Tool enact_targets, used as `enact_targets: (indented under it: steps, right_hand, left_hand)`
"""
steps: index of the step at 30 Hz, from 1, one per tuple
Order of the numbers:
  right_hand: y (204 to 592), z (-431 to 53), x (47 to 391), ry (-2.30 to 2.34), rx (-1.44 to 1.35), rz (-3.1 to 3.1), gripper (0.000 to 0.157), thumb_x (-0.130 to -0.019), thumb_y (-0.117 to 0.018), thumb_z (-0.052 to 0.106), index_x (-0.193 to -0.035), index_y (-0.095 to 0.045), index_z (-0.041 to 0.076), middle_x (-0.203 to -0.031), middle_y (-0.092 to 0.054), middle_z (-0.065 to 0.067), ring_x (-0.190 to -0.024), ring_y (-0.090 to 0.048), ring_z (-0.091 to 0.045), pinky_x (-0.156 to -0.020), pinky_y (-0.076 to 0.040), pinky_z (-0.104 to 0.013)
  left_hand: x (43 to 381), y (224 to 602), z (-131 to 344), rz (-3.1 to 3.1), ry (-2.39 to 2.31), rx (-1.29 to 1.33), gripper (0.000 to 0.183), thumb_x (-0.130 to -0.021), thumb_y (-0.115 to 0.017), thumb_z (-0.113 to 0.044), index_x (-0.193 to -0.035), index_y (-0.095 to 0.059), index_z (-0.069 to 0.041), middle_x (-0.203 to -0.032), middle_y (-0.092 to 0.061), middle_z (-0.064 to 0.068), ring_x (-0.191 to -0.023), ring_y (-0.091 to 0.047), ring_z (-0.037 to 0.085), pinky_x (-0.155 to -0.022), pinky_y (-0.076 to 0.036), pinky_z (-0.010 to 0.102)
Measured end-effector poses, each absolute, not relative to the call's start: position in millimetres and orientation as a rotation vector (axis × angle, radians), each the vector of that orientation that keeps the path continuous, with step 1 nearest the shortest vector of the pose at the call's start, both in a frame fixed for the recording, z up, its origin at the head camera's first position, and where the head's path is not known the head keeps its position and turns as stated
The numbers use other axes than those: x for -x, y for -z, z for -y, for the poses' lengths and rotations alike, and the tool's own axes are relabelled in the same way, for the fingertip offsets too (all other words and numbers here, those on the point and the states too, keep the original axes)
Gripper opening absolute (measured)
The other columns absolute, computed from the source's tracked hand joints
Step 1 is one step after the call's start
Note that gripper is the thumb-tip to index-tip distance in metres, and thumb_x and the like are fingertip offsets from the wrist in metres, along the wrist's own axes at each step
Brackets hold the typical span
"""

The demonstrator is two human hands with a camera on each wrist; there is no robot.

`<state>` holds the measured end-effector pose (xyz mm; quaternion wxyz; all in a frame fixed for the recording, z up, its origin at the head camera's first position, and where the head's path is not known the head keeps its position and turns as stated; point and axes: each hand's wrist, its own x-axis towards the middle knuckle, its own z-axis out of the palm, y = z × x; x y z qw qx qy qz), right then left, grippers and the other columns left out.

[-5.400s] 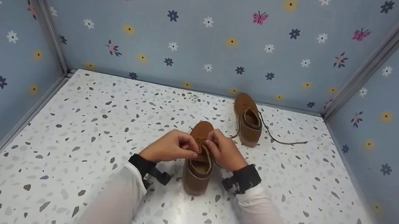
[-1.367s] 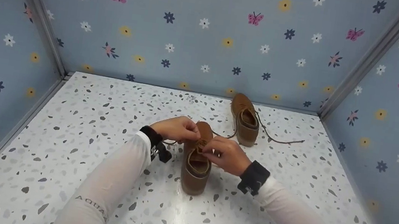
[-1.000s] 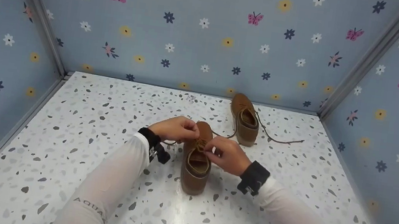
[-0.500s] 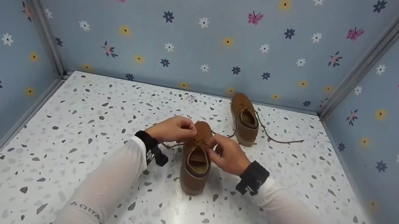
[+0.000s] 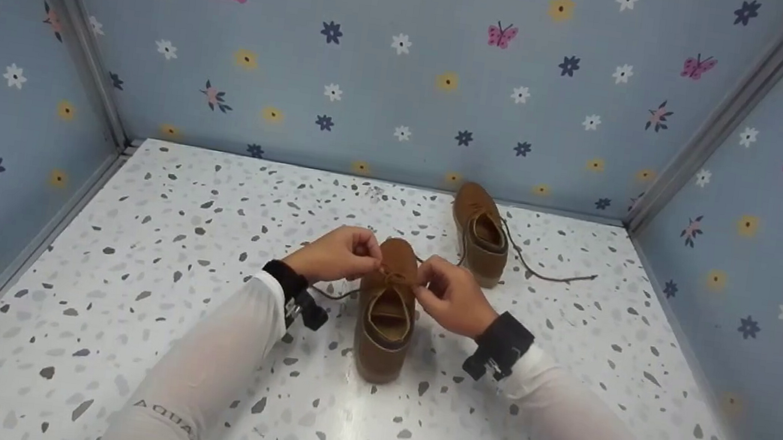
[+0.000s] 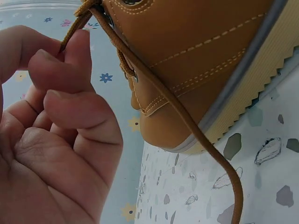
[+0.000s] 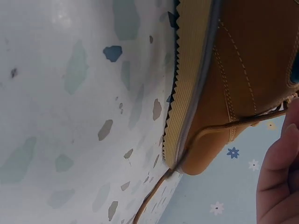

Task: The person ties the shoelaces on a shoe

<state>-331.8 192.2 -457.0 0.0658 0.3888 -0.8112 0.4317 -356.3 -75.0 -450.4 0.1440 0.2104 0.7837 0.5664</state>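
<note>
Closest to me, the person's left sleeve (image 5: 198,369) and right sleeve (image 5: 580,427), both white, stretch forward over a white surface (image 5: 438,438) speckled with grey chips. Dark lettering (image 5: 167,419) crosses the left one. Each wrist wears a black strap with a small black device: left strap (image 5: 285,278), right strap (image 5: 504,339).

Between the forearms stands a brown shoe (image 5: 381,359), upright, its heel towards the person and its toe pointing away. Its sole (image 6: 254,86) is pale and ribbed, with a zigzag lower edge, and light stitching runs along the sides.

The two hands are apart, one on either side of the shoe's lacing. The left hand (image 5: 338,252) pinches the brown lace (image 6: 69,38) between thumb and forefinger, the other fingers curled in towards the palm. The right hand (image 5: 455,297) pinches the lacing from the other side, thumb and forefinger meeting at the shoe's edge. One length of lace hangs down each side of the shoe; the left one reaches the surface.

Farther off and to the right, a matching second shoe (image 5: 490,265) stands upright near the back panel (image 5: 379,82). Its loose lace (image 5: 543,275) trails out rightward. The panel is pale blue, printed with flowers and pink butterflies; similar panels close both sides, with grey metal posts (image 5: 742,115) at the corners.
</note>
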Motion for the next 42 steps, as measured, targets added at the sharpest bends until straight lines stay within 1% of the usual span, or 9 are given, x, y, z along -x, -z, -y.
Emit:
enact_targets:
  steps: [4, 7, 11, 17, 24, 30, 32, 37, 42]
  right_hand:
    - [456.0, -193.5, 332.0, -1.383, -1.107, 2.463, 0.008, -0.092, -0.068, -0.003, -0.089, -0.063, 0.002, -0.068, -0.062, -0.012, -0.054, -0.054, -0.01, -0.052, -0.043, -0.019]
    - [453.8, -193.9, 331.0, -1.392, -1.043, 2.487, 0.009, -0.092, -0.067, -0.005, -0.087, -0.061, 0.0, -0.067, -0.06, -0.014, -0.055, -0.052, -0.005, -0.052, -0.041, -0.018]
    - [446.6, -192.6, 327.5, -1.407, -0.994, 2.505, 0.007, -0.092, -0.065, -0.007, -0.087, -0.061, -0.003, -0.071, -0.06, -0.016, -0.058, -0.052, -0.002, -0.055, -0.04, -0.017]
    - [443.1, -193.5, 329.1, -1.45, -0.944, 2.54, 0.007, -0.094, -0.063, -0.007, -0.088, -0.061, -0.007, -0.076, -0.062, -0.017, -0.059, -0.055, -0.001, -0.057, -0.043, -0.018]
    - [450.8, -199.7, 335.7, -1.491, -0.868, 2.565, 0.007, -0.097, -0.064, -0.001, -0.09, -0.064, -0.002, -0.081, -0.064, -0.011, -0.06, -0.059, -0.007, -0.057, -0.048, -0.021]
    - [453.6, -202.5, 335.8, -1.544, -0.817, 2.544, 0.011, -0.097, -0.064, 0.001, -0.086, -0.065, 0.001, -0.079, -0.066, -0.016, -0.059, -0.06, -0.01, -0.056, -0.049, -0.022]
    - [454.5, -202.8, 335.7, -1.545, -0.789, 2.54, 0.013, -0.097, -0.063, 0.001, -0.084, -0.065, 0.001, -0.079, -0.067, -0.017, -0.058, -0.06, -0.01, -0.055, -0.049, -0.023]
    - [456.5, -203.3, 335.8, -1.53, -0.703, 2.549, 0.018, -0.096, -0.059, 0.003, -0.079, -0.064, 0.003, -0.075, -0.067, -0.013, -0.054, -0.059, -0.009, -0.052, -0.047, -0.023]
    - [457.4, -203.8, 335.8, -1.458, -0.628, 2.604, 0.022, -0.096, -0.058, 0.007, -0.074, -0.065, 0.009, -0.071, -0.067, -0.005, -0.054, -0.06, -0.011, -0.053, -0.047, -0.024]
  left_hand:
    - [355.3, 448.8, 74.4, -2.27, -1.61, -0.629, 0.021, -0.094, -0.061, -0.006, -0.114, -0.068, -0.004, -0.08, -0.067, -0.005, -0.062, -0.052, 0.007, -0.058, -0.042, 0.021]
    - [354.5, 446.5, 74.7, -2.32, -1.55, -0.646, 0.027, -0.095, -0.061, -0.008, -0.119, -0.072, -0.008, -0.086, -0.069, -0.004, -0.066, -0.054, 0.008, -0.062, -0.045, 0.022]
    - [353.9, 443.8, 75.7, -2.363, -1.505, -0.639, 0.026, -0.094, -0.061, -0.01, -0.115, -0.077, -0.01, -0.087, -0.069, -0.003, -0.068, -0.055, 0.008, -0.063, -0.046, 0.023]
    - [352.6, 442.5, 79.3, -2.39, -1.489, -0.637, 0.024, -0.094, -0.061, -0.01, -0.111, -0.078, -0.01, -0.081, -0.065, 0.001, -0.064, -0.052, 0.008, -0.059, -0.042, 0.023]
    - [351.8, 443.8, 85.9, -2.412, -1.484, -0.645, 0.022, -0.096, -0.062, -0.01, -0.111, -0.078, -0.009, -0.079, -0.067, -0.008, -0.065, -0.052, 0.007, -0.058, -0.042, 0.021]
    - [351.6, 446.2, 92.2, -2.423, -1.48, -0.648, 0.023, -0.097, -0.059, -0.009, -0.109, -0.079, -0.01, -0.096, -0.076, 0.01, -0.07, -0.055, 0.008, -0.062, -0.044, 0.022]
    - [351.1, 447.0, 93.9, -2.417, -1.485, -0.635, 0.024, -0.096, -0.059, -0.009, -0.109, -0.079, -0.01, -0.097, -0.077, 0.011, -0.07, -0.055, 0.007, -0.061, -0.043, 0.022]
    - [348.2, 447.8, 97.0, -2.404, -1.507, -0.595, 0.023, -0.096, -0.06, -0.009, -0.109, -0.078, -0.009, -0.082, -0.071, -0.006, -0.065, -0.052, 0.005, -0.058, -0.041, 0.02]
    - [345.3, 449.1, 99.0, -2.401, -1.524, -0.59, 0.022, -0.096, -0.06, -0.009, -0.11, -0.077, -0.007, -0.078, -0.068, -0.01, -0.063, -0.051, 0.005, -0.057, -0.041, 0.02]
